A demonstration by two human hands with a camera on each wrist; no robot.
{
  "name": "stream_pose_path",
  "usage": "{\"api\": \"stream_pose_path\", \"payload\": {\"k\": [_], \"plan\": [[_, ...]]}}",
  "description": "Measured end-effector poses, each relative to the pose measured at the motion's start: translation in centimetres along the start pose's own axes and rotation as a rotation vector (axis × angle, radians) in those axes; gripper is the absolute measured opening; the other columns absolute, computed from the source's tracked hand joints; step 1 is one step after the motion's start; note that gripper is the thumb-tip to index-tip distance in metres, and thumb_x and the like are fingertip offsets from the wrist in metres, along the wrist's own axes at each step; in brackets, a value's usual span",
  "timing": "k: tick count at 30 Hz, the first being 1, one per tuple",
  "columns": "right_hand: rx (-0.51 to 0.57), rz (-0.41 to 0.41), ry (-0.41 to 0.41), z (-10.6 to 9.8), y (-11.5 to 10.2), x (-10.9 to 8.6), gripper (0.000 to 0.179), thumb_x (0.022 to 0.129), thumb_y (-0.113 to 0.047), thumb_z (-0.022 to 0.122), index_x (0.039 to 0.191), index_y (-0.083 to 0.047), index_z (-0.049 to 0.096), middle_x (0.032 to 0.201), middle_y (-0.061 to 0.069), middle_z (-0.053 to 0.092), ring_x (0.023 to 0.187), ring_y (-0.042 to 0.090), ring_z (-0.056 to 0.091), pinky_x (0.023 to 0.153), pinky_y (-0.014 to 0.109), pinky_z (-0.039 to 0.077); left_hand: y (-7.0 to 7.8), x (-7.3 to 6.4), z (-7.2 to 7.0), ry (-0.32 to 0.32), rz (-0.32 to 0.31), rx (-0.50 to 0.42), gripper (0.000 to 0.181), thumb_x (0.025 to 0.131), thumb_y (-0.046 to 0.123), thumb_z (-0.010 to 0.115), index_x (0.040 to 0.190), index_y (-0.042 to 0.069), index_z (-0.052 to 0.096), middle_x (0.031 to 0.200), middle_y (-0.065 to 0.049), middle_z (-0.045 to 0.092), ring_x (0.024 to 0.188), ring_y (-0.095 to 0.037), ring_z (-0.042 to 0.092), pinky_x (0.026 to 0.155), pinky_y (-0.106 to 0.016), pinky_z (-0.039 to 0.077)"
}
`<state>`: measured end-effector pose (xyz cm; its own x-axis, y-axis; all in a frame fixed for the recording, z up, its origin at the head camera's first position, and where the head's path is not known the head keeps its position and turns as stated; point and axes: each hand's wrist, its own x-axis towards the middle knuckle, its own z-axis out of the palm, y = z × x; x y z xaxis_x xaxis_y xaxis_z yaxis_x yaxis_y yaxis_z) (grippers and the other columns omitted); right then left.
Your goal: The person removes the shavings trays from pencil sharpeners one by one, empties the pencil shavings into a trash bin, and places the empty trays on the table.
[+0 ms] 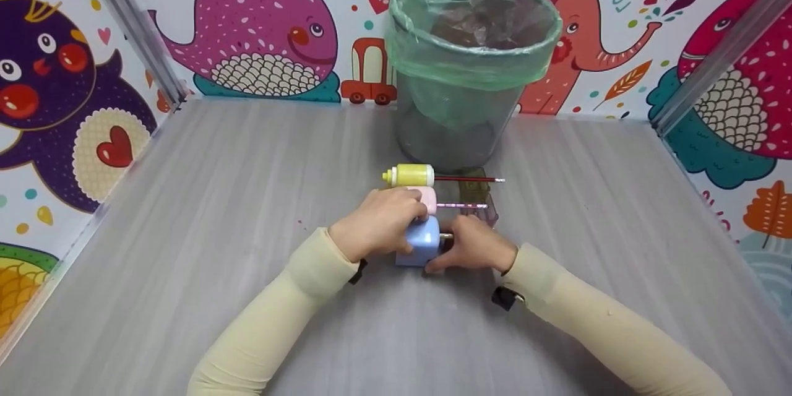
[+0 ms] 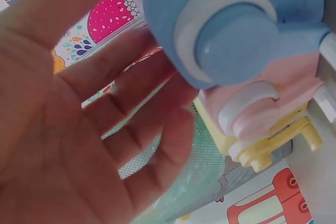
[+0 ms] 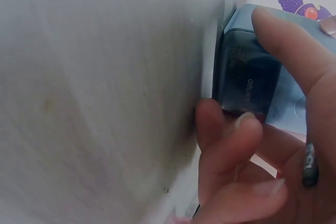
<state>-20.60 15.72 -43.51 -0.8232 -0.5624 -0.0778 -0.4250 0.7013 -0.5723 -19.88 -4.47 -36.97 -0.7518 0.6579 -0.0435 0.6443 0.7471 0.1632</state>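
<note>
A blue crank pencil sharpener (image 1: 424,241) stands on the table, its crank facing left. My left hand (image 1: 380,219) grips it from the left, thumb on the near side and fingers on the far side. My right hand (image 1: 473,244) is at its front, thumb and fingers at opposite edges of the dark see-through shavings drawer (image 3: 249,74). A dark pencil (image 3: 311,169) sticks out of this sharpener. Beyond it are a pink sharpener (image 1: 427,197) with a purple pencil (image 1: 461,205) and a yellow sharpener (image 1: 413,174) with a dark red pencil (image 1: 464,179).
Two see-through drawers, one brownish (image 1: 473,185) and one pinkish (image 1: 490,213), lie right of the far sharpeners. A mesh waste bin (image 1: 458,130) with a green liner (image 1: 470,71) stands behind them. Patterned walls (image 1: 266,25) enclose the grey table (image 1: 247,167).
</note>
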Motion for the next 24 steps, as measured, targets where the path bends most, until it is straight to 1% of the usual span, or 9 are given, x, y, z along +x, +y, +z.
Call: {"api": "stream_pose_path", "payload": {"k": [2, 6, 15, 24], "plan": [[-0.008, -0.004, 0.006, 0.03, 0.01, -0.03, 0.044, 0.068, -0.034, 0.092, 0.098, -0.008, 0.075, 0.085, 0.003, 0.075, 0.066, 0.008, 0.051, 0.059, 0.022, 0.041, -0.03, 0.0, 0.01, 0.01, 0.002, 0.0, 0.036, 0.075, 0.025, 0.089, 0.103, 0.011, 0.073, 0.1, -0.004, 0.064, 0.094, -0.022, 0.062, 0.085, -0.044, 0.055], [-0.007, -0.004, 0.015, 0.15, 0.13, -0.1, 0.041, 0.067, -0.033, 0.092, 0.094, -0.008, 0.074, 0.078, 0.004, 0.072, 0.063, 0.007, 0.047, 0.055, 0.021, 0.036, -0.06, -0.04, 0.01, 0.016, 0.002, 0.002, 0.034, 0.074, 0.025, 0.09, 0.101, 0.012, 0.073, 0.098, -0.004, 0.064, 0.094, -0.022, 0.062, 0.083, -0.044, 0.055], [-0.011, 0.019, 0.014, 0.45, 0.26, -0.17, 0.043, 0.068, -0.035, 0.092, 0.095, -0.008, 0.074, 0.079, 0.003, 0.072, 0.063, 0.007, 0.048, 0.055, 0.022, 0.038, -0.04, -0.13, 0.12, 0.013, 0.001, 0.001, 0.035, 0.074, 0.026, 0.09, 0.101, 0.011, 0.072, 0.101, -0.004, 0.065, 0.096, -0.021, 0.062, 0.084, -0.044, 0.055], [-0.004, 0.028, 0.012, 0.3, 0.24, -0.18, 0.042, 0.069, -0.034, 0.091, 0.097, -0.008, 0.074, 0.08, 0.003, 0.072, 0.063, 0.007, 0.049, 0.056, 0.022, 0.038, -0.03, -0.18, 0.02, 0.007, -0.001, 0.0, 0.039, 0.075, 0.027, 0.089, 0.106, 0.012, 0.072, 0.104, -0.004, 0.065, 0.098, -0.021, 0.061, 0.086, -0.044, 0.055]]}}
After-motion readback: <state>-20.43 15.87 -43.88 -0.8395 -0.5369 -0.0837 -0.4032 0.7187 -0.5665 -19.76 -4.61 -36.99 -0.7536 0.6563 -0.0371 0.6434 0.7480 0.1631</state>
